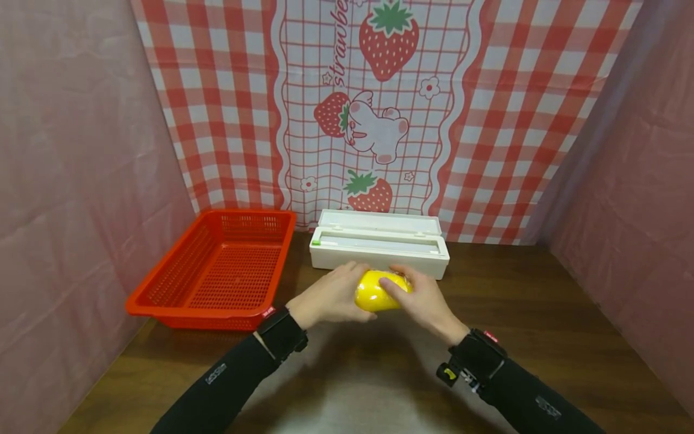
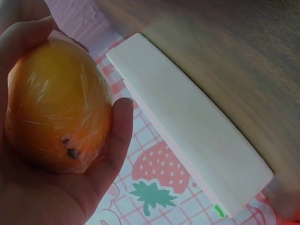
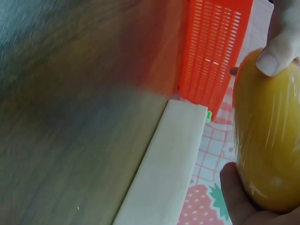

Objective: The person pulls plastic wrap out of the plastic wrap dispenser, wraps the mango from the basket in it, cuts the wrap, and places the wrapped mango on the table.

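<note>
A yellow mango wrapped in clear, shiny cling film is held between both hands above the table. My left hand grips its left end; in the left wrist view the fingers and thumb curl round the wrapped mango, which bears small dark spots low on its skin. On the other end, my right hand grips it with the thumb pressed on the skin. Just behind the hands stands a white cling film dispenser box, its lid raised at the back.
To the left, a red plastic basket with slotted walls stands on the brown wooden table. A red-checked strawberry cloth hangs behind. Pink cloth hangs along the left and right sides.
</note>
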The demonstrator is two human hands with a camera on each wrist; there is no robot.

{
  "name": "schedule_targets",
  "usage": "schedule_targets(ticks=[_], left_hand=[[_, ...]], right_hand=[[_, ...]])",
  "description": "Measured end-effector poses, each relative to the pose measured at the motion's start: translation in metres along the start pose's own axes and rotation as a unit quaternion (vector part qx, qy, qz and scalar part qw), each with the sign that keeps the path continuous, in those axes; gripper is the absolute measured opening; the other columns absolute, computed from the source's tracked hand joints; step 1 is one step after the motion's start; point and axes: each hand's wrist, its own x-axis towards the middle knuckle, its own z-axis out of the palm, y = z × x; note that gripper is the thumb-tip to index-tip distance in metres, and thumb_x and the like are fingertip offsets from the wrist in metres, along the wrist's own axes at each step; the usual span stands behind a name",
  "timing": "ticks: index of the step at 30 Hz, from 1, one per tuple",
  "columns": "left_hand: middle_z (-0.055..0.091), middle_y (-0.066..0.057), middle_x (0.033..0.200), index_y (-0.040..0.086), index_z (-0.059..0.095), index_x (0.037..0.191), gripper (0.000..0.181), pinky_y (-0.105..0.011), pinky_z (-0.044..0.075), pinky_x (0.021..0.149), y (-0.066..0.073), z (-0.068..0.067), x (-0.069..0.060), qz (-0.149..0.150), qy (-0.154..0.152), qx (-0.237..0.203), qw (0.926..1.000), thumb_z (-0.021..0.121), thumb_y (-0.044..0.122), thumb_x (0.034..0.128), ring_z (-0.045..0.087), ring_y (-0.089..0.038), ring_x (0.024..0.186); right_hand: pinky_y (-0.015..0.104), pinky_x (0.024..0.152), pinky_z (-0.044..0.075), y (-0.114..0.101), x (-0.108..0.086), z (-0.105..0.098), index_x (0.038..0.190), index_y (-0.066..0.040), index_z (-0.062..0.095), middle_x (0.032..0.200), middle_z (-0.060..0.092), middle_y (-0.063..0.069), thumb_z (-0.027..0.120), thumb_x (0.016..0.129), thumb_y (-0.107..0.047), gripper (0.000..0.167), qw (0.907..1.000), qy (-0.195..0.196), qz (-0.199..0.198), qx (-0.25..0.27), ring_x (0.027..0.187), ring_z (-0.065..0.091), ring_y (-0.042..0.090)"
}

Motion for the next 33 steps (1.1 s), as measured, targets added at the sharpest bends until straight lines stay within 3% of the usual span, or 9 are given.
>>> schedule_targets(ticks=[12, 19, 33], left_hand=[[0.056, 0.006, 0.113, 0.017, 0.052, 0.13, 0.07, -0.024, 0.051, 0.085, -0.002, -0.001, 0.0, 0.022, 0.003, 0.007, 0.9997, 0.088, 0.039, 0.075, 0.052, -0.011, 0.096], [0.056, 0.009, 0.109, 0.02, 0.052, 0.127, 0.067, -0.024, 0.051, 0.084, -0.005, 0.0, 0.0, 0.023, 0.0, 0.008, 0.9997, 0.088, 0.042, 0.0744, 0.052, -0.009, 0.094], [0.056, 0.008, 0.112, 0.019, 0.052, 0.129, 0.07, -0.023, 0.05, 0.086, -0.005, 0.001, 0.0, 0.023, -0.006, 0.017, 0.9996, 0.087, 0.044, 0.0746, 0.052, -0.01, 0.095]], right_hand=[[0.036, 0.082, 0.052, 0.001, -0.001, -0.005, 0.144, -0.011, 0.051, 0.123, 0.062, 0.001, 0.071, 0.092, -0.048, 0.067, 0.9944, -0.06, -0.066, -0.058, 0.097, 0.056, 0.018], [0.034, 0.083, 0.055, 0.005, -0.001, -0.005, 0.137, -0.028, 0.051, 0.118, 0.059, -0.013, 0.079, 0.082, -0.053, 0.067, 0.9901, -0.093, -0.091, -0.052, 0.097, 0.059, 0.013], [0.032, 0.08, 0.054, 0.01, 0.001, -0.005, 0.135, -0.025, 0.052, 0.114, 0.058, -0.013, 0.08, 0.083, -0.052, 0.065, 0.9866, -0.105, -0.103, -0.071, 0.095, 0.058, 0.013]])
